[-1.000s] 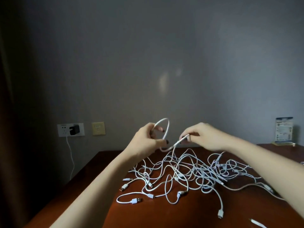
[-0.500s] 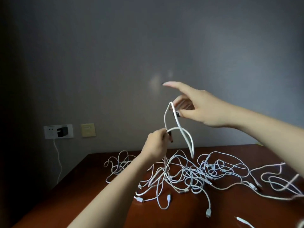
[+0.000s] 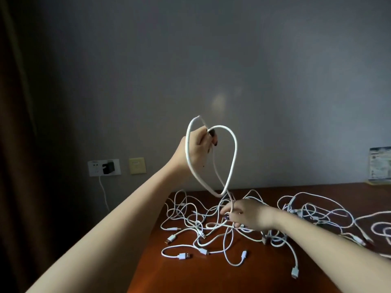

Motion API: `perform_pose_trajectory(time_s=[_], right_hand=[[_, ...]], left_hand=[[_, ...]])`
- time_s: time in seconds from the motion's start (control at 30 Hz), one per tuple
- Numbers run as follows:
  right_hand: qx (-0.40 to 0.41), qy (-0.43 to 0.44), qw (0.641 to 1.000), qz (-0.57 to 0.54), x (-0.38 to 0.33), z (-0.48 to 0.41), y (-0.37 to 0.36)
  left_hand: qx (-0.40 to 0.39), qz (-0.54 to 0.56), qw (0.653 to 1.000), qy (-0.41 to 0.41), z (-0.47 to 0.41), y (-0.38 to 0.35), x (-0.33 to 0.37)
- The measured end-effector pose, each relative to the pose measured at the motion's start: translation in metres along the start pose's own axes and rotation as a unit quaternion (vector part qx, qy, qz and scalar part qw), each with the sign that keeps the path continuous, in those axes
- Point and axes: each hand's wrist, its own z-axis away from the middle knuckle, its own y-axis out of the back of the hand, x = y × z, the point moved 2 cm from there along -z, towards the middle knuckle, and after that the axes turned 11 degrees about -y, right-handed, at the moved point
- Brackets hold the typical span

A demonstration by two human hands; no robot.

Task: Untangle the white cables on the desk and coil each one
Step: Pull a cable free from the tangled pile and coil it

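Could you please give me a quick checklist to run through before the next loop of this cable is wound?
1. Left hand grips the coil firmly: ok, its fingers are curled round the top of the loops.
2. Right hand holds the strand that leads down from the coil: ok.
3. The strand runs free of the tangle: not ok, it goes into crossed cables.
4. Far plug of this cable found: cannot tell.
5. Loops hang together, roughly matched: ok.
6. Desk has bare wood for the finished coil: ok, near the front.
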Motion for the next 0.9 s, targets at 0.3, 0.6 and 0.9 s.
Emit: perform_pose_trajectory(time_s=[0.3,0.6,0.9], right_hand=[[0.189,-0.002,0.966,-0.178,0.006,0.002,0.087],[0.442,0.108,0.851,-0.263,-0.011,0.06,0.198],[0.603,0.131,0.785,-0.047,0.005,0.102,0.219]], left_hand=[[-0.003,0.045,0.998,0.036,0.005,0.006,-0.016],[-0.027,0.065,0.997,0.017,-0.006,-0.031,-0.013],[-0.086,0.095,0.991,-0.037,-0.013,-0.081,0.007]])
